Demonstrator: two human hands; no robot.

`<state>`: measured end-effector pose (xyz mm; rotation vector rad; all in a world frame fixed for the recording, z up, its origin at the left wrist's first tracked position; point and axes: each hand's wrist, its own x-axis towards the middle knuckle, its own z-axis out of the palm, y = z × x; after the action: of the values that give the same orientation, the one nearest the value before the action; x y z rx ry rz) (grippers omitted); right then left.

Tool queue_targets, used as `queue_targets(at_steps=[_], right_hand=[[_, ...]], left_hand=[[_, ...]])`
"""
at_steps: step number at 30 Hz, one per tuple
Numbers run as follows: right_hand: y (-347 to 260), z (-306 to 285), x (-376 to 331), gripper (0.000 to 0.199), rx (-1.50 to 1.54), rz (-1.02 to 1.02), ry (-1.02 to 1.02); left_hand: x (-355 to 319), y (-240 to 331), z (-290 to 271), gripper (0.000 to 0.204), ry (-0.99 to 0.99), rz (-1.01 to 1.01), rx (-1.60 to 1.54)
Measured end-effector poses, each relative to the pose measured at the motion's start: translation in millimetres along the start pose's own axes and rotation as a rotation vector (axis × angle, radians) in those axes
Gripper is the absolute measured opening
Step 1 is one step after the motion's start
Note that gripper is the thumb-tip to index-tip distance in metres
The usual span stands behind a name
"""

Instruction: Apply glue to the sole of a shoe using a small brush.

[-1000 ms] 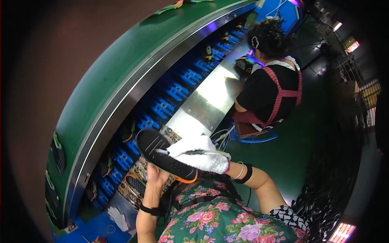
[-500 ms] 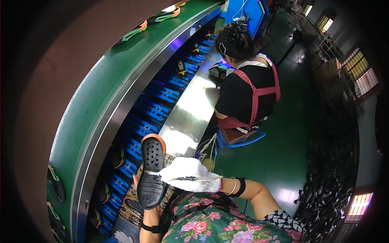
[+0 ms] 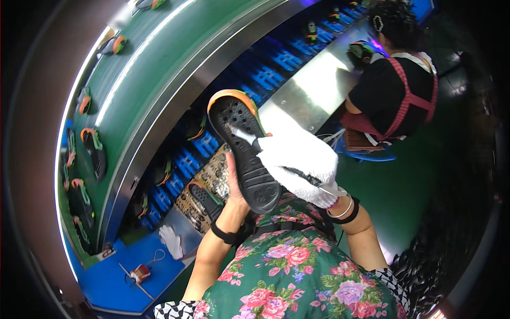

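**Black sole held up between both our hands over the line**

Around us runs a curved green conveyor belt [image 3: 159, 58] carrying several dark shoes with orange trim [image 3: 94, 146], and below its steel edge sits a row of blue racks [image 3: 186, 162] with more shoes tucked in. A second black shoe [image 3: 204, 198] lies on the patterned mat [image 3: 212, 178] of our worktop, just left of our left forearm. A loose white glove [image 3: 171, 240] rests on the blue worktop [image 3: 114, 276] lower left, near a small red tool with a cord [image 3: 141, 273]. Another person in a black top with red straps [image 3: 396, 87] sits up right at a shiny steel worktop [image 3: 313, 87]; their hands are busy there, well apart from ours. Nothing stands between us and the sole.

The black shoe sole [image 3: 245, 150] is raised in front of our chest, tread side facing us. Its long axis runs from upper left to lower right, the orange-rimmed end pointing up toward the belt, the other end down toward our flowered apron [image 3: 297, 276].

Our bare left hand [image 3: 234, 186] grips the sole's lower left edge from behind, fingers [image 3: 231, 166] curled onto the rim. Our right hand [image 3: 300, 167], in a white glove, lies against the sole's right side, its fingers [image 3: 244, 135] pressed flat across the tread near the middle.
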<state>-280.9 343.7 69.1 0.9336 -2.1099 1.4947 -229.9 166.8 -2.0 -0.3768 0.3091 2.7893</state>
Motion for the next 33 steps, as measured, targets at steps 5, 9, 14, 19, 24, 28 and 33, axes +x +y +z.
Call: queue_targets(at_steps=[5, 9, 14, 19, 24, 28, 33], right_hand=[[-8.1, 11.4, 14.7, 0.036, -0.013, -0.112, -0.061], [-20.2, 31.1, 9.6, 0.037, 0.122, 0.050, -0.107], [-13.4, 26.0, 11.7, 0.035, 0.252, 0.055, -0.090], [-11.1, 34.2, 7.0, 0.038, 0.116, -0.085, -0.190], [4.8, 30.1, 12.2, 0.030, 0.231, 0.008, -0.079], [4.8, 47.6, -1.8, 0.029, 0.379, 0.125, -0.157], [5.0, 48.0, 1.5, 0.025, 0.356, 0.097, -0.102]], left_hand=[[-14.7, 7.2, -24.8, 0.098, -0.099, -0.081, -0.189], [-24.7, 6.1, -22.3, 0.084, 0.035, 0.032, 0.164], [-18.3, 5.0, -11.6, 0.081, 0.066, 0.097, -0.028], [-20.3, 17.7, -54.4, 0.087, 0.077, -0.004, -0.097], [-3.4, 21.6, -12.5, 0.097, 0.071, 0.085, -0.078], [-0.4, 25.6, -2.0, 0.097, 0.037, 0.065, 0.128], [6.3, 30.0, -6.2, 0.094, -0.115, 0.164, -0.141]])
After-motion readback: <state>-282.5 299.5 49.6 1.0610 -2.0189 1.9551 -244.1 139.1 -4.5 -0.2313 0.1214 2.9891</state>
